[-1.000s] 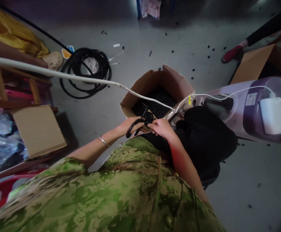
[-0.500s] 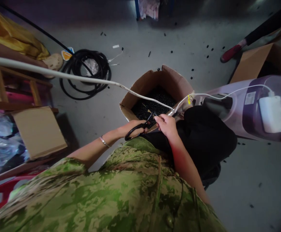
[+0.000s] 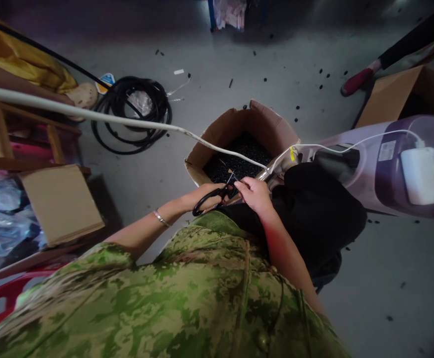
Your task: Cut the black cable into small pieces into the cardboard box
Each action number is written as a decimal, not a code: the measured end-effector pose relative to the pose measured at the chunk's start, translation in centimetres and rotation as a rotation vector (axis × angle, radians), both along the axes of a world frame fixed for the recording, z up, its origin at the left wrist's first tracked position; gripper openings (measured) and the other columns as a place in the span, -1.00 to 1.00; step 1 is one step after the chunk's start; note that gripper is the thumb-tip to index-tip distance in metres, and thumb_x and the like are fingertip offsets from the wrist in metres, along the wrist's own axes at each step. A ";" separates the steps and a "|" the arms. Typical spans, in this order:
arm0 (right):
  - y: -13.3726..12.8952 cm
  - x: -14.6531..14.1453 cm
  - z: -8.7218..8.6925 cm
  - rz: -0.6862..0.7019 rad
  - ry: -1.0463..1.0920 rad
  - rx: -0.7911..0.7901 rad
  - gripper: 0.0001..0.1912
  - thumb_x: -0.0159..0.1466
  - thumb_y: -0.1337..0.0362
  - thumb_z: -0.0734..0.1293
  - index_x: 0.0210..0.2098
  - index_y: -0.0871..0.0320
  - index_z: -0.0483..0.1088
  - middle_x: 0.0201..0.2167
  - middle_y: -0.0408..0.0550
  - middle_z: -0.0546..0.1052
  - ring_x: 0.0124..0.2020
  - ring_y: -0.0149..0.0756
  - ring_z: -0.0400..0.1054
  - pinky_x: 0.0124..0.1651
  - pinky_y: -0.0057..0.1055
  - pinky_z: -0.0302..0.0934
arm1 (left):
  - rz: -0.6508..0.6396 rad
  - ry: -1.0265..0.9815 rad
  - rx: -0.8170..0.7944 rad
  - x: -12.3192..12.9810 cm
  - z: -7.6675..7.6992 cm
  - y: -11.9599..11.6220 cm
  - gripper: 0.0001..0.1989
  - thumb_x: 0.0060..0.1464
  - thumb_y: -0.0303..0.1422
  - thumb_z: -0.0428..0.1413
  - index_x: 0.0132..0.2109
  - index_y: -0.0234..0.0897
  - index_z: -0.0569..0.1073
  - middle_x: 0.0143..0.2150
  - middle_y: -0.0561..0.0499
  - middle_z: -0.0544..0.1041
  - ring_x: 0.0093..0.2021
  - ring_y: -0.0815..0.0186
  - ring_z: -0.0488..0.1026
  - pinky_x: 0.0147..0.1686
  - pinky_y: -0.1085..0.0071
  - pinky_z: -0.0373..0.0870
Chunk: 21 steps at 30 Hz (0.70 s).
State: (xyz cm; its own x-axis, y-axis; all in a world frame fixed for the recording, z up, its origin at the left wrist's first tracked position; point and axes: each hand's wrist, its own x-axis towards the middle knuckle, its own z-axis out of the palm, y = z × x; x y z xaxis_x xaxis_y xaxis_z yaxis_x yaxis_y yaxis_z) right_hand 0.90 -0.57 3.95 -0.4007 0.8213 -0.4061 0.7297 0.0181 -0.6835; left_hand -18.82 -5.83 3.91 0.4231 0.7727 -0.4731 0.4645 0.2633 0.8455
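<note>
Black-handled scissors point(image 3: 203, 203) are in my left hand point(image 3: 208, 195), their blades pointing up and right over the near edge of an open cardboard box point(image 3: 222, 124). Close beside the blades, my right hand point(image 3: 254, 193) is closed in a pinch; what it holds is too small and dark to name. The fingertips of both hands nearly meet. Many small black pieces point(image 3: 242, 151) lie inside the box below the hands.
A coiled black cable point(image 3: 164, 107) lies on the floor at left. A white cable point(image 3: 142, 122) crosses above the box. At right are a pale purple machine point(image 3: 368, 159) with a white adapter point(image 3: 421, 176), another box point(image 3: 388, 97) and a person's red shoe point(image 3: 356, 83).
My right hand has shifted slightly left, closer to the scissors. The black cable at the upper left has moved a little.
</note>
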 end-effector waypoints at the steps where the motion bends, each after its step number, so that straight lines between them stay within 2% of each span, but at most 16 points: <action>1: 0.0 0.0 0.0 0.001 0.001 0.000 -0.62 0.31 0.08 0.23 -0.55 0.12 0.38 -0.61 -0.14 0.47 -0.45 -0.34 0.37 -0.38 -0.49 0.09 | -0.006 0.012 0.008 0.0 0.0 0.0 -0.68 0.13 -0.26 0.03 -0.03 -0.30 0.49 -0.25 -0.02 0.60 -0.31 0.30 0.50 -0.25 0.43 0.46; 11: 0.0 -0.1 -0.5 0.053 -0.020 0.016 -0.63 0.32 0.07 0.23 -0.51 0.12 0.42 -0.60 -0.15 0.47 -0.44 -0.33 0.37 -0.37 -0.48 0.09 | -0.014 0.012 -0.002 0.1 0.1 0.1 -0.75 0.11 -0.27 0.04 -0.14 -0.32 0.49 -0.25 -0.03 0.59 -0.31 0.30 0.49 -0.25 0.44 0.43; 17: 0.0 -0.4 0.0 0.138 -0.042 0.007 -0.61 0.33 0.09 0.23 -0.56 0.13 0.39 -0.62 -0.16 0.44 -0.47 -0.37 0.31 -0.39 -0.50 0.03 | -0.041 0.028 0.013 0.2 0.0 -0.1 -0.78 0.10 -0.36 -0.02 -0.19 -0.33 0.46 -0.28 -0.03 0.58 -0.32 0.31 0.48 -0.25 0.46 0.40; 21: 0.0 -0.4 0.2 0.146 -0.044 0.001 -0.60 0.33 0.09 0.22 -0.57 0.13 0.38 -0.65 -0.18 0.40 -0.49 -0.38 0.28 -0.41 -0.50 0.00 | -0.060 0.096 0.037 0.4 0.5 0.0 -0.82 0.10 -0.38 -0.02 -0.23 -0.32 0.45 -0.29 -0.03 0.57 -0.32 0.30 0.48 -0.25 0.45 0.39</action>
State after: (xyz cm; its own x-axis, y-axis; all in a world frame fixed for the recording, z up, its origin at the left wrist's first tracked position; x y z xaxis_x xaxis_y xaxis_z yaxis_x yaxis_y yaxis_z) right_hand 0.47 -0.55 4.15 -0.4977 0.7563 -0.4247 0.7483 0.1267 -0.6512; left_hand -18.46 -5.83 4.44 0.4232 0.7653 -0.4849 0.5576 0.2019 0.8052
